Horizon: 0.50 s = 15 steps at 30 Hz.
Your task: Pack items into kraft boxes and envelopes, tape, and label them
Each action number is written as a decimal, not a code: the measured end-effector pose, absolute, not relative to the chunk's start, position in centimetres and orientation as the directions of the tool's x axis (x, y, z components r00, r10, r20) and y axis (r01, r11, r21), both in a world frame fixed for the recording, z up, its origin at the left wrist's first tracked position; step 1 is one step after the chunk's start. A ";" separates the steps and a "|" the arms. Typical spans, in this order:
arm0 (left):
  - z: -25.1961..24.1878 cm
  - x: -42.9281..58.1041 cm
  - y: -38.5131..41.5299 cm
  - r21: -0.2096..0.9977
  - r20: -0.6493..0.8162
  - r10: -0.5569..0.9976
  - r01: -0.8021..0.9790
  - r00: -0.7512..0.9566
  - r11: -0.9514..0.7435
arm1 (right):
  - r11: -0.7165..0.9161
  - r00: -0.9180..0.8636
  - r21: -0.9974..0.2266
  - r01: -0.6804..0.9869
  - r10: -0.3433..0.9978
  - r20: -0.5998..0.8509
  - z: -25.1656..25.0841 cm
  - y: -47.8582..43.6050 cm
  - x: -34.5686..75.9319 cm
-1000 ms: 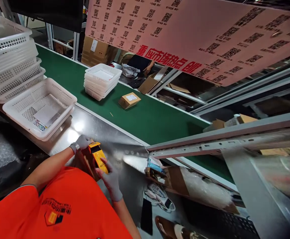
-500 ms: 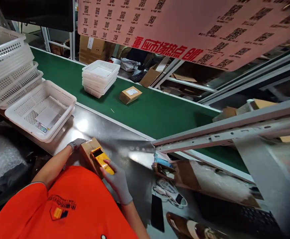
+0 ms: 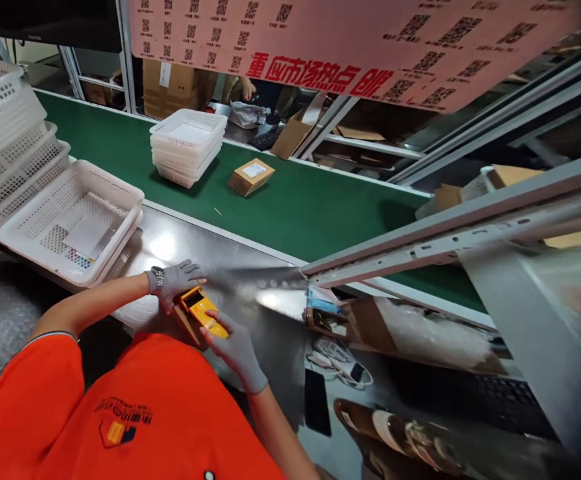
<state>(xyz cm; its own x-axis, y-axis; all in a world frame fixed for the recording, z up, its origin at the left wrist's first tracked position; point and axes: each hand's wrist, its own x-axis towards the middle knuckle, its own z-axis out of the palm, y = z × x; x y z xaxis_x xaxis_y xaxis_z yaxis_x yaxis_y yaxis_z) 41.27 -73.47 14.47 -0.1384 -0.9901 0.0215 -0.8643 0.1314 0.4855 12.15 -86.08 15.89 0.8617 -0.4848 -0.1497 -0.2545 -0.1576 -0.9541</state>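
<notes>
My right hand (image 3: 238, 348), in a grey glove, is closed round a yellow handheld scanner (image 3: 201, 311) held over a small brown cardboard box (image 3: 186, 323) at the near edge of the steel worktable (image 3: 230, 267). My left hand (image 3: 176, 281), gloved and with a wristwatch, rests on top of that box beside the scanner's head, its fingers spread. My orange shirt hides the box's lower part.
A white mesh basket (image 3: 35, 247) with a paper slip sits at the left, beside a tall stack of baskets (image 3: 0, 147). On the green conveyor belt (image 3: 295, 213) lie a basket stack (image 3: 186, 147) and a labelled carton (image 3: 250, 176). A pink QR-code sheet (image 3: 320, 47) hangs overhead. Metal rails (image 3: 450, 233) stand at the right.
My left hand has moved from the box's far side onto its top with fingers spread. The scanner stays in my right hand. The basket stack and carton on the belt have shifted left in view.
</notes>
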 end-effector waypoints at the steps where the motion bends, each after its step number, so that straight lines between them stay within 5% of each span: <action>1: 14.6 41.1 -74.3 0.481 0.007 -0.984 -0.862 -0.179 0.160 | -0.150 0.858 -0.953 -0.262 -0.489 -0.159 15.9 -86.1 12.1; 9: 14.1 41.7 -75.8 0.521 0.018 -0.970 -0.825 -0.244 0.217 | -0.190 0.836 -0.930 -0.315 -0.519 -0.178 18.4 -86.3 10.1; 15: 14.3 41.8 -76.0 0.565 0.031 -0.970 -0.797 -0.239 0.214 | -0.193 0.665 -0.781 -0.594 -0.664 -0.342 19.7 -89.7 -2.4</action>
